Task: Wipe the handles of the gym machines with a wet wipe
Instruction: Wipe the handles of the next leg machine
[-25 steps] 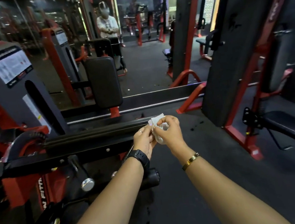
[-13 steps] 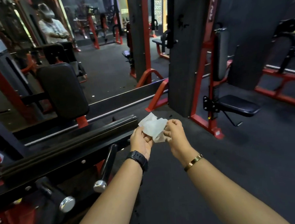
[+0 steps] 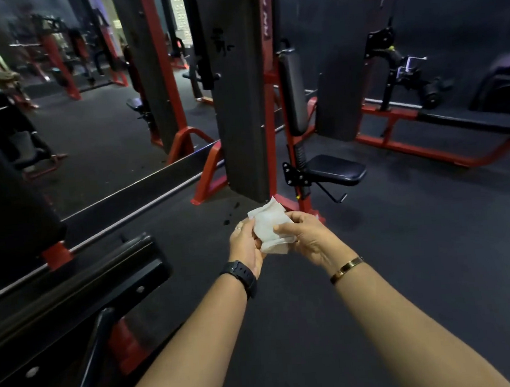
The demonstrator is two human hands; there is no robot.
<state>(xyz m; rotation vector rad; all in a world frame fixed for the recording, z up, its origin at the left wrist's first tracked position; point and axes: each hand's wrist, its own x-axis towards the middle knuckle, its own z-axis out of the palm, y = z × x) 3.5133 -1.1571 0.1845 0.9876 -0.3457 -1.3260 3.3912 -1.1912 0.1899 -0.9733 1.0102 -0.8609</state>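
Left hand point(image 3: 245, 244) and right hand point(image 3: 307, 238) both pinching white wet wipe point(image 3: 268, 227), above dark floor point(image 3: 404, 242)

Dark rubber floor point(image 3: 405, 258), black back wall point(image 3: 462, 9), large mirror point(image 3: 96, 129) along the left

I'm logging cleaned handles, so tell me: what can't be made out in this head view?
1. Wet wipe: head view, its underside is hidden by the left hand and right hand holding it.
2. Black lever, lower left: motion-blurred, its end cut by the bottom edge.
3. Lettering on the red upright: too blurred to read.
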